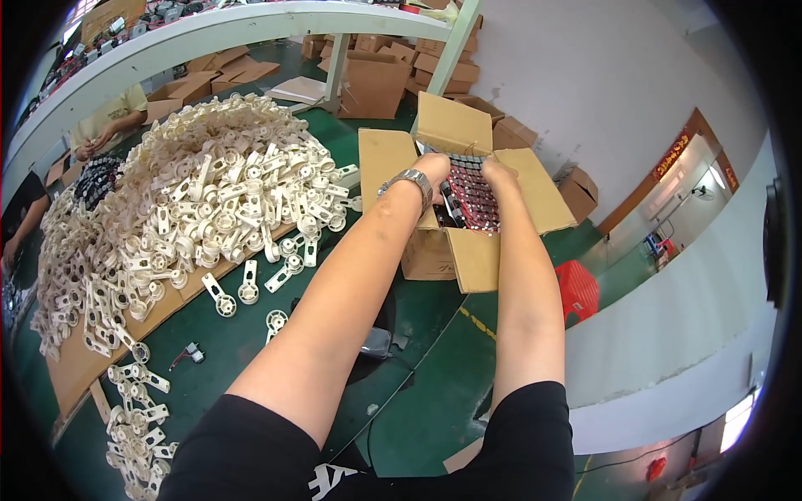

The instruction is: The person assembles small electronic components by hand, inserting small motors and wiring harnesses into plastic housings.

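Note:
An open cardboard box [430, 255] with its flaps spread stands on the green table ahead of me. Inside it lies a layer of small dark parts in rows with red wires [474, 192]. My left hand [432, 174], with a metal watch at the wrist, is closed at the layer's left edge. At the opposite edge my right hand [499, 175] is closed too, its fingertips hidden. The layer is held between both hands and tilts up toward the back of the box.
A large heap of cream plastic arm-shaped parts [225, 184] covers the left, on flattened cardboard [180, 296]. A small motor [193, 352] lies nearer me. Behind stand a pale shelf frame [337, 67] and stacked cartons [376, 83]. Another person [109, 125] works at far left. A red stool [576, 288] stands right.

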`<state>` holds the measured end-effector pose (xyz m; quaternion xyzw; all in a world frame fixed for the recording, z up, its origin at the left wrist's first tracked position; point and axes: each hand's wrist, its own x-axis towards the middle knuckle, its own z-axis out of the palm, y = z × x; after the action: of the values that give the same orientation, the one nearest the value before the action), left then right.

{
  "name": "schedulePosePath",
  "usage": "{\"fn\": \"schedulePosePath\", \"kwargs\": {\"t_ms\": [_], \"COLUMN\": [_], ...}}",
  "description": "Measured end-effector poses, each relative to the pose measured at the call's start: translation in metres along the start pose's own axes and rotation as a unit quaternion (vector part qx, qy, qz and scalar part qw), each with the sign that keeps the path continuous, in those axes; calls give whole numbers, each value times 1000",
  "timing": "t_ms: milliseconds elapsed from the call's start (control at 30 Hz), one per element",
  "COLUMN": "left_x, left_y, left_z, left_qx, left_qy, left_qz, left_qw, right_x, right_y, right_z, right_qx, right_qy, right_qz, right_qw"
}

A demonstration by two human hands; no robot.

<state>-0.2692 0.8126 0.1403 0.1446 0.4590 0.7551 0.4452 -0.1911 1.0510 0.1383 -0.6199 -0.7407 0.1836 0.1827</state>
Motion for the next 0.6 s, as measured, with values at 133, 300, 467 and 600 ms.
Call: {"fn": "schedulePosePath", "kwargs": {"t_ms": [133,300,467,600], "left_x": [-1,19,2,6], "left_y": [-3,4,-5,2], "left_z": [4,-41,5,-16], "left_qx": [58,103,109,140], "left_qy": [-2,38,50,104], "left_qz": [-31,-42,-26,-26], "left_qw": [998,993,992,984], "right_x": [5,-74,-11,-19], "right_y": [3,-40,19,14], "right_z": [0,3,-25,-7], "right_qx": [157,179,194,210], "right_qy": [-159,-228,-283,-160], "right_qz": [-117,-82,14,12], "right_qw": [968,953,939,964]}}
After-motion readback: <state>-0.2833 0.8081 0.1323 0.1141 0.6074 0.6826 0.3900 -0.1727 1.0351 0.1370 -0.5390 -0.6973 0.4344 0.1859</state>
